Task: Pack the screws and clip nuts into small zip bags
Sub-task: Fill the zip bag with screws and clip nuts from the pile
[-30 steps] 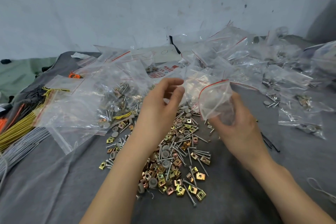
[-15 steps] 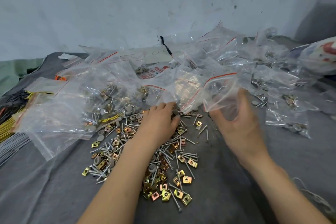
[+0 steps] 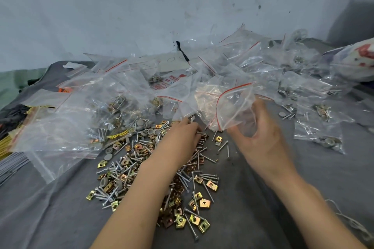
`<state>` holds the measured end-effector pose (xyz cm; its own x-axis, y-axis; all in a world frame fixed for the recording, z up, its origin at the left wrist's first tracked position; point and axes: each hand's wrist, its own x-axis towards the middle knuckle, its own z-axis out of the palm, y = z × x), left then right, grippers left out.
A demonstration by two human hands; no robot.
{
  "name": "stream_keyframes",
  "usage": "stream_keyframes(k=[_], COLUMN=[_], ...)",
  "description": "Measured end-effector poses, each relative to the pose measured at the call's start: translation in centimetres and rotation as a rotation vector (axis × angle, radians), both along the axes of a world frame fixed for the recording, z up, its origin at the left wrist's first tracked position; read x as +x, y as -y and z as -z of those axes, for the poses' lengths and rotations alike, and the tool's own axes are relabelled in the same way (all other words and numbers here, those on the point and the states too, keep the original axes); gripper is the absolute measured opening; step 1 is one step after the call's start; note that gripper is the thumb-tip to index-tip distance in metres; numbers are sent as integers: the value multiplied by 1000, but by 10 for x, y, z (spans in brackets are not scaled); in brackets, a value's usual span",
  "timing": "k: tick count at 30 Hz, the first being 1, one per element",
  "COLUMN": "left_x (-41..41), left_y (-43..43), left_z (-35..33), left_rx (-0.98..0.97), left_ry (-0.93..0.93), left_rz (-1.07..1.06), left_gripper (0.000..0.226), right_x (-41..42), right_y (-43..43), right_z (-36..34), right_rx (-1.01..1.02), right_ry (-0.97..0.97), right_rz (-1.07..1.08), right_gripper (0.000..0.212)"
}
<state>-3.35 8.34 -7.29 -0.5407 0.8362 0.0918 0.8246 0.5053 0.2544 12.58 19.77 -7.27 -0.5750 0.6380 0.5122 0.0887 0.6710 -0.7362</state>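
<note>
The right hand point(image 3: 261, 139) grips a small zip bag point(image 3: 234, 107) just above the counter point(image 3: 253, 208). The left hand point(image 3: 180, 137) rests on the heap of screws point(image 3: 204, 175) and clip nuts point(image 3: 212, 185); whether it is grasping any cannot be told.

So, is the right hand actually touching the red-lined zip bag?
Touching. The head view shows the right hand gripping the zip bag by its lower part, thumb and fingers curled round the plastic.

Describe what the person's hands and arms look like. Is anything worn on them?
The left hand and the right hand are bare, without gloves. No ring shows, though the right one is a little blurred. The left forearm and the right forearm are bare too, down to the picture's lower edge. No sleeve, watch or bracelet is visible.
</note>
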Motion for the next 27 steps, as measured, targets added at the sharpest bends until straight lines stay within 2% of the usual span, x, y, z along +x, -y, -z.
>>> stream_keyframes(k=[4,14,19,27], left_x=[-4,-7,-7,-10], left_y=[25,73,86,93], left_z=[-7,-12,-13,-16], left_rx=[104,364,402,444], left_ry=[84,177,198,259], left_rz=[9,-97,-99,-122], left_gripper=[28,32,17,12], right_x=[0,-1,-8,-17], right_y=[7,16,22,30], right_z=[0,6,6,11], right_rx=[56,194,224,254], right_ry=[110,207,232,264], right_rz=[-24,-70,-70,-70], right_gripper=[58,55,62,66])
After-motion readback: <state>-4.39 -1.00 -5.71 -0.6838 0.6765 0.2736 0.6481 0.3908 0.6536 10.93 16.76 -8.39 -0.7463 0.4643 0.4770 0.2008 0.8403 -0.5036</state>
